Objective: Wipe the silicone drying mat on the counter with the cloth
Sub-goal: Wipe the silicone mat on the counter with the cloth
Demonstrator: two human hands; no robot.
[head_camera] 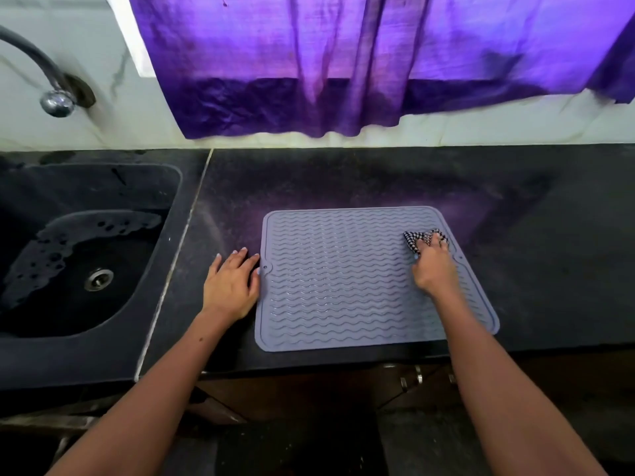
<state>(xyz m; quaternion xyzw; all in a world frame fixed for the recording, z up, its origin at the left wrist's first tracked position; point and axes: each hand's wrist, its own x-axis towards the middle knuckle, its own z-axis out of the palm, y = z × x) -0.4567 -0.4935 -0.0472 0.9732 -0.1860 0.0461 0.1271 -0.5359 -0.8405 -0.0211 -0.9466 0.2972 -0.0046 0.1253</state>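
A grey silicone drying mat with wavy ridges lies flat on the black counter, near its front edge. My right hand rests on the mat's right side and grips a bunched black-and-white checked cloth, which presses on the mat near its far right corner. My left hand lies flat on the counter beside the mat's left edge, with straight fingers and the fingertips touching that edge.
A black sink with a metal drain sits to the left, with a curved tap above it. A purple curtain hangs over the white wall behind the counter. Cabinet fronts with metal handles lie below the counter edge.
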